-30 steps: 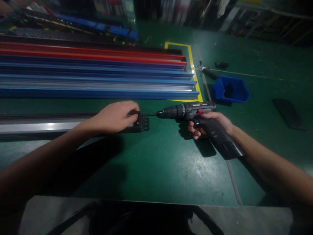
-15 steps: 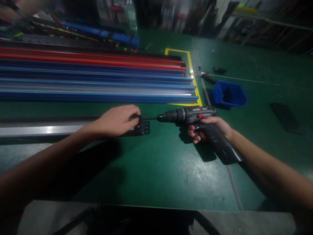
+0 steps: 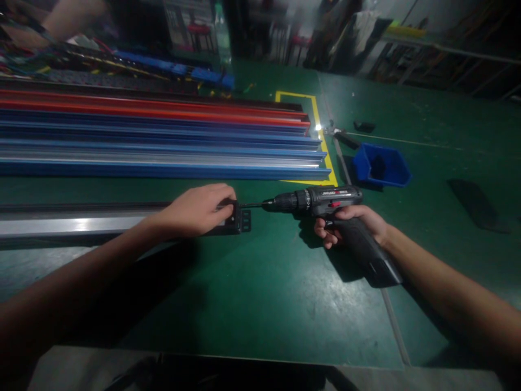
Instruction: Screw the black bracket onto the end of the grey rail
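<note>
A long silver metal rail (image 3: 81, 224) lies across the green table (image 3: 264, 293), with a black end bracket (image 3: 240, 220) at its right end. My left hand (image 3: 195, 209) is closed over the rail's end, fingers gripping it right at the bracket. My right hand (image 3: 350, 222) grips the handle of a black cordless drill (image 3: 325, 202). The drill lies level and points left, its bit touching the bracket's end face.
A stack of long blue, silver and red rails (image 3: 163, 141) lies behind the work. A blue parts bin (image 3: 380, 165) stands at the right, with a hand tool (image 3: 345, 138) behind it and a dark flat piece (image 3: 476, 203) further right. Yellow tape (image 3: 325, 146) marks the table. Another person's arm (image 3: 69, 16) shows at the top left.
Both hands, the drill and the rail keep the same pose against each other. Everything sits slightly lower in the picture, so the camera has tilted up a little.
</note>
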`<state>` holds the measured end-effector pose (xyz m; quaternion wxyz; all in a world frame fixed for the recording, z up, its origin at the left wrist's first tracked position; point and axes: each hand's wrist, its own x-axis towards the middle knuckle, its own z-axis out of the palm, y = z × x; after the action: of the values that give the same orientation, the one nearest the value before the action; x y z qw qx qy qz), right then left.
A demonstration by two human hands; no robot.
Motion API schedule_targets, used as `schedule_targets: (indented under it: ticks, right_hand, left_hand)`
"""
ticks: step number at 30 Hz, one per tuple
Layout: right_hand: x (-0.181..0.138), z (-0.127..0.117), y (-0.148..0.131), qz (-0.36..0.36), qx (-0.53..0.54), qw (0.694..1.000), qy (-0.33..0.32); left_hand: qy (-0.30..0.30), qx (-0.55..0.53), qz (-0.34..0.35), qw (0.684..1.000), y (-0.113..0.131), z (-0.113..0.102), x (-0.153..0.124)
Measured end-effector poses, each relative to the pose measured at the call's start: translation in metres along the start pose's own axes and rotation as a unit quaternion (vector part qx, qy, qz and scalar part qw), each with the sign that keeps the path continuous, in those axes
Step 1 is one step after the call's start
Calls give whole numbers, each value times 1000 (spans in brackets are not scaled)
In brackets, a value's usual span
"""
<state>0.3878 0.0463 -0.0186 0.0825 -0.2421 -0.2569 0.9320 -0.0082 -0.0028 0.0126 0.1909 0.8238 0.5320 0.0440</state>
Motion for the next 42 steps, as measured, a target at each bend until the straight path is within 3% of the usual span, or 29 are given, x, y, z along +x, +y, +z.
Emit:
schedule_targets:
  ticks: [42]
  right_hand:
    - [1, 5, 6, -60, -58, 996, -13]
  left_hand:
    - [-10, -12, -12, 1000, 2, 1, 1]
